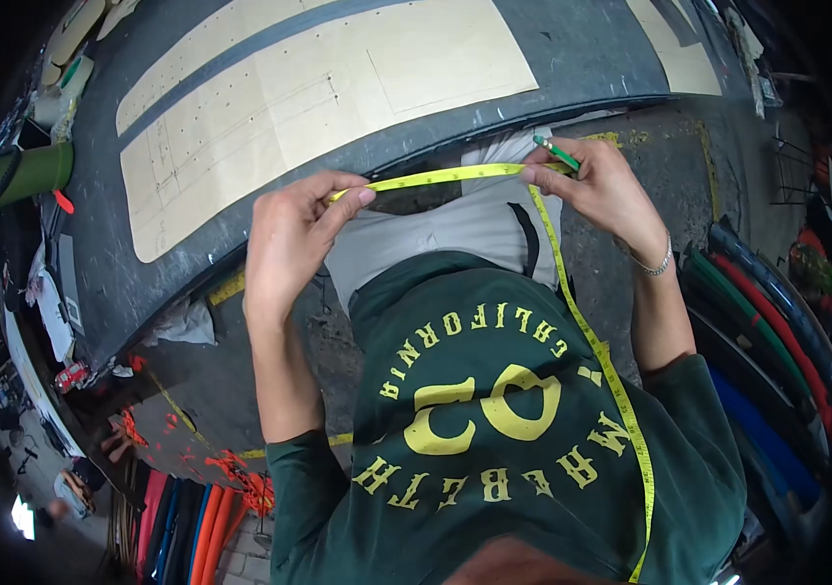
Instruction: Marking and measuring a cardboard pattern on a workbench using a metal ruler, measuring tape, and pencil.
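Observation:
A yellow tape measure (pixel 450 176) is stretched between my hands, just off the near edge of the dark table. My left hand (pixel 289 224) pinches one stretch of it between thumb and fingers. At the other side, my right hand (pixel 606 190) grips the tape with thumb and fingertips. A green pen or pencil (pixel 557 151) also sits in the right hand, pointing up and left. From there the rest of the tape hangs down over the front of my dark green shirt (pixel 494 322) toward the shoulder.
Cream pattern sheets (pixel 270 136) with pencil lines and small holes lie on the dark table (pixel 611 58). A green cylinder (pixel 40 174) stands at its left end. Rolls of coloured material (pixel 757 331) are stacked at right, with more rolls (pixel 182 526) at lower left. Orange scraps (pixel 250 478) litter the floor.

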`<state>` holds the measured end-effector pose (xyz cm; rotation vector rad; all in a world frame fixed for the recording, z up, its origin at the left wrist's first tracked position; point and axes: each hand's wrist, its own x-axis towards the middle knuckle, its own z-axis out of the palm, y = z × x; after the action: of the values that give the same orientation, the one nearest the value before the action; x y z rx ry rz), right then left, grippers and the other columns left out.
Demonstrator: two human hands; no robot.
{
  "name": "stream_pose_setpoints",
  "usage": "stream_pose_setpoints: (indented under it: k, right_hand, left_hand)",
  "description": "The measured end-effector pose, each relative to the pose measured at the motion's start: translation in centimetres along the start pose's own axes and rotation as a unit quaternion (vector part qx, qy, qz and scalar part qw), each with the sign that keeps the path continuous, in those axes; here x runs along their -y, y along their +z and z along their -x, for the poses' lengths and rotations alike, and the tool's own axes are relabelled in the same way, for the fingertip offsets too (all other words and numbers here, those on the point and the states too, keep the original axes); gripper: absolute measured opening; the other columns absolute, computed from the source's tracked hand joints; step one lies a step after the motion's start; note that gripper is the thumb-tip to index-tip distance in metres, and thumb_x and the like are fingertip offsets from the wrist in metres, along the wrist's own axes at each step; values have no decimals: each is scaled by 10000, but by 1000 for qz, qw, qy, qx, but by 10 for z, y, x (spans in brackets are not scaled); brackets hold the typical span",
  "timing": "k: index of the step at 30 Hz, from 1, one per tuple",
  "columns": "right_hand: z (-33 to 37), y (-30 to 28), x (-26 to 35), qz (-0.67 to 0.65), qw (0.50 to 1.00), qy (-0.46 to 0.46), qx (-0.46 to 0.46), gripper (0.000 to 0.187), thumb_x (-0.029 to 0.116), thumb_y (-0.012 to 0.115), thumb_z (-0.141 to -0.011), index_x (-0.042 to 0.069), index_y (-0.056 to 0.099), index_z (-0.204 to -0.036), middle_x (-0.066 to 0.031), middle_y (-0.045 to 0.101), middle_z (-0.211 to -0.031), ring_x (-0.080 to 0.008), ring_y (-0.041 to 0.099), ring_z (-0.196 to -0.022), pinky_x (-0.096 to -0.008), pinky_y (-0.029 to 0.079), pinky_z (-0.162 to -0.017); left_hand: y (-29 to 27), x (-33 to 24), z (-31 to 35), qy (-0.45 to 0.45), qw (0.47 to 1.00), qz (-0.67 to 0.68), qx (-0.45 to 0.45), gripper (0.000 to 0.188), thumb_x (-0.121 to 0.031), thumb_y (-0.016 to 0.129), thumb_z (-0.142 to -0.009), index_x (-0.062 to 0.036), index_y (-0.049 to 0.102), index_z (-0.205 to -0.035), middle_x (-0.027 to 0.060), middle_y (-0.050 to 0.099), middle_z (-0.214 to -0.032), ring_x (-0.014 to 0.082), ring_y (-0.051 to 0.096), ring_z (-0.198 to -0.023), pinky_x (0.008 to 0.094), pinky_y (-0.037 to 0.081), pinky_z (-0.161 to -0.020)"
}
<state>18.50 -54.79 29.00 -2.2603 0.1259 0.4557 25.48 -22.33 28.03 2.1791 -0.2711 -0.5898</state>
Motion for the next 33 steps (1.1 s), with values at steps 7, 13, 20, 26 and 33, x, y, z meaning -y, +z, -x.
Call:
stream_pose_setpoints:
  k: [7, 13, 20, 26, 33]
  right_hand:
    - [0, 2, 13, -90, 933, -251, -241, 543, 372, 305, -1143, 2, 670, -1299, -78, 724, -965, -139, 616, -721, -313, 497, -672]
    - [-4, 45, 51, -305, 934, -179, -44, 458, 404, 512, -1110, 23, 644, -1327, -66, 725, -918, -137, 694, -886, -306, 553, -815]
    - [-43, -4, 38, 58, 941, -273, -192, 166, 198, 754, -944, 33, 752, -963, -129, 716, -809, -276, 701, -711, -367, 547, -671]
    - [-74, -2, -3, 178, 911, -293, -230, 138, 195, 757, -931, 59, 757, -956, -109, 673, -819, -280, 671, -819, -409, 532, -747]
    - [-66, 4, -9, 153, 928, -254, -225, 125, 156, 798, -905, 54, 781, -975, -41, 677, -818, -164, 619, -781, -337, 504, -723]
  left_hand:
    - [16, -28, 23, 251, 967, -25, 32, 176, -75, 745, -929, -63, 788, -1099, 106, 742, -967, 190, 687, -832, 309, 534, -734]
    - [26, -58, 4, 315, 947, -6, -64, 158, -74, 798, -888, -37, 777, -1040, 51, 705, -880, 163, 627, -762, 295, 519, -701]
    - [37, -21, -46, 185, 956, -88, -212, 155, -216, 824, -862, -73, 775, -894, 52, 723, -776, 230, 642, -742, 384, 486, -781]
    - [44, -10, -48, 170, 946, -124, -247, 120, -203, 824, -864, -100, 789, -915, 55, 702, -843, 240, 624, -815, 386, 481, -826]
    - [46, -5, -44, 157, 950, -81, -259, 114, -159, 822, -857, -86, 782, -935, 62, 677, -975, 250, 623, -955, 375, 511, -825]
